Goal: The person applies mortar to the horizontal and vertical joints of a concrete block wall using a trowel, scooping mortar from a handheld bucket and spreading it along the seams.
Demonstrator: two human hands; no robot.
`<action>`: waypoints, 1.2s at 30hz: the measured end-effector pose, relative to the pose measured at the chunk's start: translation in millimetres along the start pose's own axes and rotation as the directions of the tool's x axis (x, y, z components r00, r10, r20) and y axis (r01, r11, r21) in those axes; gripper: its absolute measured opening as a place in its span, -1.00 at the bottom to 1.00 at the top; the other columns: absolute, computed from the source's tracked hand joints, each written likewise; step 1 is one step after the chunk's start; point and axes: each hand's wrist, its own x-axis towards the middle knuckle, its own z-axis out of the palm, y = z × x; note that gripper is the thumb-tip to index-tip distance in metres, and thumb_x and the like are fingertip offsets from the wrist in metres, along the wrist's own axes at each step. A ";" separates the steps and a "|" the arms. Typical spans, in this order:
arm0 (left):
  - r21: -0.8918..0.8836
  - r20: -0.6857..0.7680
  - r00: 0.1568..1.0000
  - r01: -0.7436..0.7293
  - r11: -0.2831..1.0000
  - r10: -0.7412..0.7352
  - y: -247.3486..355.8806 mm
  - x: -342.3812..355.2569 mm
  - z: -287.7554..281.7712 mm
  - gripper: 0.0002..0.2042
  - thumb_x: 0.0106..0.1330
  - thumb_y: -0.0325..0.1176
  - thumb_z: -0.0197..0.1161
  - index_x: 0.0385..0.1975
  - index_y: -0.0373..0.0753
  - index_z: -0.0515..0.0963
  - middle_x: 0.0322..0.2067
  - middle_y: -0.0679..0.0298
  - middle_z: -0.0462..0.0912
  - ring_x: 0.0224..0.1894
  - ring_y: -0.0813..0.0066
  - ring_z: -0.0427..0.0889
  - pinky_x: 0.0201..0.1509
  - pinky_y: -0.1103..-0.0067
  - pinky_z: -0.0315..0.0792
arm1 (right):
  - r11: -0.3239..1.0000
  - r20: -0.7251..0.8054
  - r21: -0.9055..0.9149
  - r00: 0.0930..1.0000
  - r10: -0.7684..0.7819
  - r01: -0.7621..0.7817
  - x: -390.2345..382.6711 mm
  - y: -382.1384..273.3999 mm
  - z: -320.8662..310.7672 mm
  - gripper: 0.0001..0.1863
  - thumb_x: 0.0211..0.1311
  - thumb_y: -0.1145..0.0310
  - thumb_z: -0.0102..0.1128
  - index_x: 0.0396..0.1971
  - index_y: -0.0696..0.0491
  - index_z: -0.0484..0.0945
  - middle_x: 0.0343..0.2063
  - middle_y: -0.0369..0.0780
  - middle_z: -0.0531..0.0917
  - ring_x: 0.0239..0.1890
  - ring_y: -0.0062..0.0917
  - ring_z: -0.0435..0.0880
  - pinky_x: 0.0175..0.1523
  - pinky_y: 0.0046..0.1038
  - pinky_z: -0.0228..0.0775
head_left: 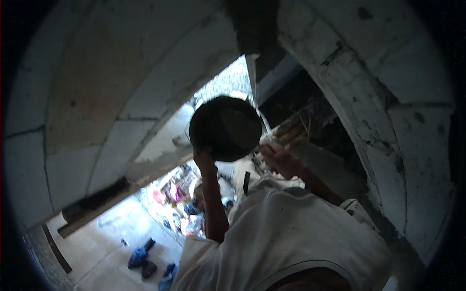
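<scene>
A dark round bowl (225, 128) is raised in front of my body, with a duller grey patch inside; its contents are too dim to make out. My left hand (204, 156) grips the bowl's lower left edge. Close by the bowl's lower right side is my right hand (273, 156), with its fingers curled closed. Shadow hides what they hold, if anything.
Pale block walls (116, 97) with cracked joints close in on the left, and a similar wall (359, 106) curves on the right. A wooden beam (97, 213) runs along the left wall's lower edge. Blue shoes (138, 257) and scattered clutter (179, 194) lie on the floor below.
</scene>
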 end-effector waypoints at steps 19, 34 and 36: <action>0.134 0.181 0.935 0.285 0.949 -0.306 25.1 20.7 -24.2 -0.52 -0.11 -0.65 0.12 -0.06 -0.28 0.42 -0.22 0.19 0.56 -0.29 0.31 0.58 -0.19 0.40 0.56 | 0.217 -0.595 0.698 0.721 -0.354 0.682 -81.8 -34.2 54.3 -0.64 0.26 0.20 0.14 -0.03 0.02 0.35 -0.29 -0.18 0.54 -0.52 -0.61 0.56 -0.56 -0.51 0.43; 0.122 0.350 0.914 0.170 0.978 -0.203 -4.6 30.0 -67.3 -0.56 -0.07 -0.55 0.21 -0.08 -0.26 0.43 -0.31 0.23 0.55 -0.38 0.35 0.61 -0.39 0.51 0.57 | 0.381 -0.795 -0.106 0.152 -0.587 0.919 91.8 -220.6 128.3 -0.55 0.25 0.44 0.08 0.07 0.11 0.12 -0.20 -0.19 0.31 -0.36 -0.57 0.37 -0.33 -0.52 0.30; 0.128 0.281 0.934 0.191 0.973 -0.220 -20.7 40.8 -104.6 -0.51 -0.12 -0.58 0.15 -0.04 -0.28 0.41 -0.28 0.22 0.55 -0.33 0.34 0.61 -0.34 0.45 0.55 | 0.106 -0.691 -0.142 -0.022 -0.723 0.984 11.9 -279.3 175.0 -0.51 0.28 0.48 0.04 0.10 0.05 0.01 -0.29 -0.25 0.27 -0.36 -0.65 0.34 -0.36 -0.57 0.28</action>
